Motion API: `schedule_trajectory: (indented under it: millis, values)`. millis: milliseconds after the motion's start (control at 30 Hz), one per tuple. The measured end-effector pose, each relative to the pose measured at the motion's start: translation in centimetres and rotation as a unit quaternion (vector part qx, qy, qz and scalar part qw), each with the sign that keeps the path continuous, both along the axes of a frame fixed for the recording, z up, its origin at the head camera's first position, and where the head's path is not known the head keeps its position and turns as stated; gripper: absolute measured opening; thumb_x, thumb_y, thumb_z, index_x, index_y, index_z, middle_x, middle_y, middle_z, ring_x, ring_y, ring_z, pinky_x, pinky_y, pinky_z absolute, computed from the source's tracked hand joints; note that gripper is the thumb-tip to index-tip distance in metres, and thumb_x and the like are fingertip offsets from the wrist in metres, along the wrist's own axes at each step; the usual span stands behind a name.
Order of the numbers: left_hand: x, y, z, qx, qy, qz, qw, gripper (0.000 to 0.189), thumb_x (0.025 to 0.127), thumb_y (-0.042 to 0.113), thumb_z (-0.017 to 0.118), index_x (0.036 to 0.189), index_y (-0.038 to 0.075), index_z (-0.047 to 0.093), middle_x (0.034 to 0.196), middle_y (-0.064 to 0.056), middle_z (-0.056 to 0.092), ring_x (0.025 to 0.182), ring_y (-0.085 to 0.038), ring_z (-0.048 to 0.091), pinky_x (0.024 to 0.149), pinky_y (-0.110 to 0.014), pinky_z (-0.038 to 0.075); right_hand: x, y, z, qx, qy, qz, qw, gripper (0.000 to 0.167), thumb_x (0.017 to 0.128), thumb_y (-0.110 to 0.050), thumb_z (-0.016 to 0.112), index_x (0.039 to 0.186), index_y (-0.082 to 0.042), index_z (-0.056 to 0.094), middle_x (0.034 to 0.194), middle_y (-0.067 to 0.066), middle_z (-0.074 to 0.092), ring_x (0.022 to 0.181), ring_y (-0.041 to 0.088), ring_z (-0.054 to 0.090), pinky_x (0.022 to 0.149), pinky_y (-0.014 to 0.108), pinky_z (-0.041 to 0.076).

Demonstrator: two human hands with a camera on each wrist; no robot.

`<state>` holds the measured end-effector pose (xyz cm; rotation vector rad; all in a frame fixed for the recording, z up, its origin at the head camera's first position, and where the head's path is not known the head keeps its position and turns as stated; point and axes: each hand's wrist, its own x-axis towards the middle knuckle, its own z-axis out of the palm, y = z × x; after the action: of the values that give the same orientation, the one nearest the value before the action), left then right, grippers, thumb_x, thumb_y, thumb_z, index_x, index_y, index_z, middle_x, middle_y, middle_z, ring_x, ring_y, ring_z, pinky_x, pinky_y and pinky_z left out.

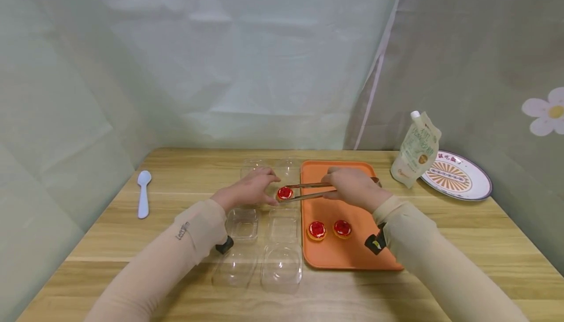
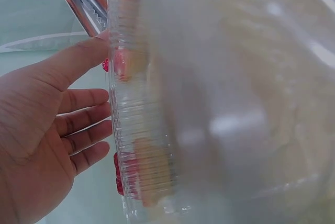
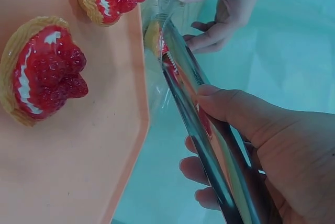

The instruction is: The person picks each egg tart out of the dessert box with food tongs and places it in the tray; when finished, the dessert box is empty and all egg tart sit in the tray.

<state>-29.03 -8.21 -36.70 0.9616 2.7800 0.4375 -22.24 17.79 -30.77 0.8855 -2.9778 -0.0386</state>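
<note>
My right hand (image 1: pixel 354 185) grips metal tongs (image 1: pixel 310 185) over the orange tray. The tong tips reach to either side of a red-topped tart (image 1: pixel 285 193) at a clear plastic container beyond the tray's left edge. Around the far side of that tart, my left hand (image 1: pixel 253 188) has its thumb and fingers spread. In the left wrist view its fingertips are right at the ribbed container wall (image 2: pixel 118 114), and a second tart (image 2: pixel 149 174) shows through the plastic. Two more red-topped tarts (image 1: pixel 317 230) sit side by side on the tray (image 1: pixel 328 261).
Several clear plastic containers (image 1: pixel 284 226) with open lids (image 1: pixel 282 270) stand in two columns left of the tray. A white spoon (image 1: pixel 143 195) lies far left. At the right, a spouted pouch (image 1: pixel 414 153) stands by a patterned oval plate (image 1: pixel 478 185).
</note>
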Motion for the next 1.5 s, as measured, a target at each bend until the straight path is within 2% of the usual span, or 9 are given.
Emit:
schedule_trajectory:
  millis: [233,467,667,900,1133,1300,1500]
  values:
    - [0.0,0.0,0.1,0.009,-0.013,0.007,0.9999,0.070,0.078,0.035,0.079,0.137,0.007,0.051,0.133,-0.008,0.051,0.129,-0.028,0.043,0.111,-0.045,0.037,0.3,0.2,0.0,-0.014,0.004,0.003,0.9999,0.020,0.083,-0.027,0.075,0.096,-0.012,0.073,0.081,0.000,0.059,0.068,0.011,0.056,0.060,0.026,0.050]
    - [0.0,0.0,0.1,0.006,-0.014,0.010,0.9998,0.070,0.078,0.035,0.079,0.136,0.007,0.052,0.133,-0.008,0.051,0.129,-0.028,0.043,0.111,-0.045,0.036,0.5,0.4,0.2,-0.035,-0.003,-0.003,0.9994,0.025,0.084,-0.030,0.073,0.102,-0.013,0.072,0.086,0.001,0.063,0.072,0.011,0.059,0.063,0.027,0.052]
    - [-0.2,0.0,-0.1,0.007,-0.019,0.012,0.9997,0.071,0.077,0.035,0.080,0.136,0.008,0.052,0.134,-0.008,0.050,0.130,-0.029,0.042,0.113,-0.046,0.035,1.5,1.3,0.8,-0.048,0.006,-0.007,0.9988,0.027,0.084,-0.029,0.073,0.105,-0.011,0.072,0.088,0.000,0.063,0.074,0.012,0.061,0.062,0.027,0.052]
    - [-0.2,0.0,0.1,0.007,-0.019,0.012,0.9997,0.069,0.077,0.034,0.080,0.135,0.008,0.053,0.134,-0.010,0.051,0.131,-0.031,0.042,0.113,-0.046,0.035,2.8,2.8,1.4,-0.054,0.017,-0.014,0.9983,0.031,0.085,-0.027,0.072,0.109,-0.008,0.071,0.097,0.005,0.066,0.083,0.017,0.064,0.070,0.033,0.055]
    - [-0.2,0.1,0.2,0.000,-0.016,0.004,0.9999,0.068,0.078,0.034,0.079,0.135,0.006,0.053,0.134,-0.011,0.051,0.132,-0.032,0.042,0.114,-0.046,0.033,4.4,4.7,2.1,-0.050,0.028,-0.034,0.9978,0.031,0.083,-0.026,0.074,0.109,-0.010,0.072,0.095,0.003,0.067,0.076,0.015,0.064,0.062,0.030,0.053]
    - [-0.1,0.2,0.3,-0.007,-0.009,0.003,0.9999,0.068,0.078,0.034,0.079,0.134,0.006,0.053,0.138,-0.014,0.048,0.135,-0.034,0.039,0.116,-0.047,0.029,5.1,6.0,2.2,-0.055,0.041,-0.038,0.9969,0.029,0.081,-0.026,0.076,0.106,-0.011,0.073,0.098,0.005,0.069,0.078,0.016,0.065,0.062,0.031,0.054]
    - [-0.1,0.1,0.2,-0.007,-0.011,0.003,0.9999,0.069,0.078,0.035,0.079,0.135,0.006,0.053,0.140,-0.015,0.047,0.136,-0.034,0.037,0.117,-0.047,0.029,5.8,7.5,2.0,-0.073,0.044,-0.030,0.9959,0.024,0.077,-0.021,0.079,0.099,-0.011,0.074,0.085,-0.001,0.065,0.067,0.007,0.054,0.056,0.023,0.046]
